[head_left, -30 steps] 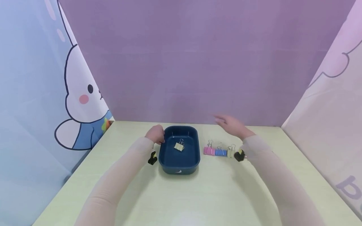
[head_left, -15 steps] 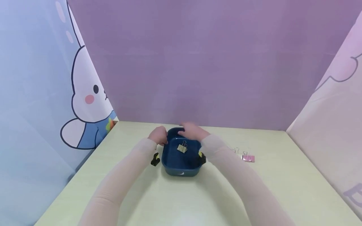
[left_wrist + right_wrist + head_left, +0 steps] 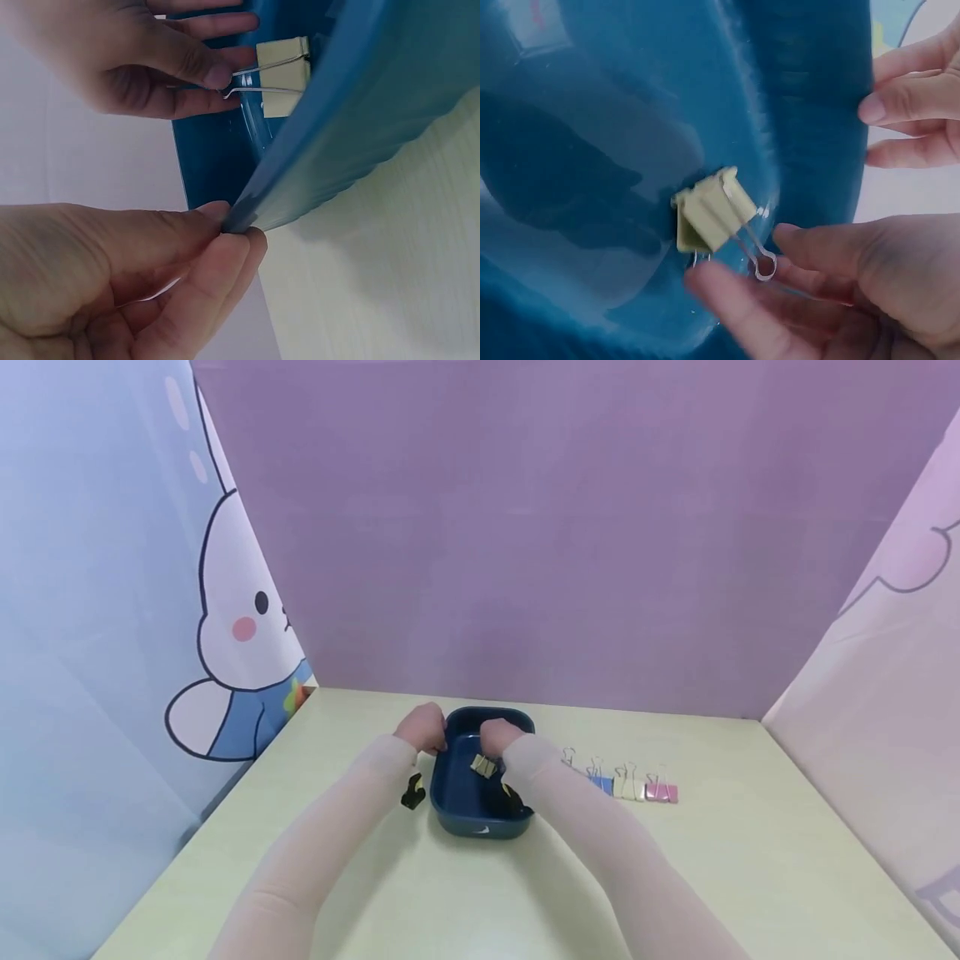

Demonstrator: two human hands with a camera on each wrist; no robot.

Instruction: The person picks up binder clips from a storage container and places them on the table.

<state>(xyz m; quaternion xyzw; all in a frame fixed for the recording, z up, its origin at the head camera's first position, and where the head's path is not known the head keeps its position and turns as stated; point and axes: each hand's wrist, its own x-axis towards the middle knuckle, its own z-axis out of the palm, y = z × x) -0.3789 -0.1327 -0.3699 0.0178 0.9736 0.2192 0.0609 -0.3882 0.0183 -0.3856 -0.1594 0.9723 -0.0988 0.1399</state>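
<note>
A dark blue rectangular basin (image 3: 453, 793) stands on the table with a pale yellow binder clip (image 3: 483, 766) lying inside. My left hand (image 3: 422, 727) pinches the basin's left rim between thumb and fingers, as the left wrist view shows closely. Inside the basin, my right hand (image 3: 501, 737) is at the clip's wire handles. In the right wrist view, its thumb and forefinger are spread on either side of the handles of the yellow clip (image 3: 716, 210), and no firm grip shows. The clip's jaw end points away from that hand.
Right of the basin, several binder clips stand in a row on the pale table (image 3: 735, 860): a blue clip (image 3: 602, 783), a yellow clip (image 3: 628, 787), a pink clip (image 3: 662, 792), and one mostly behind the right sleeve. A purple backdrop (image 3: 525, 543) rises behind the table.
My right hand has come leftwards from above the row of clips, across the basin's rim, and down to the yellow clip inside. My left hand has stayed at the rim.
</note>
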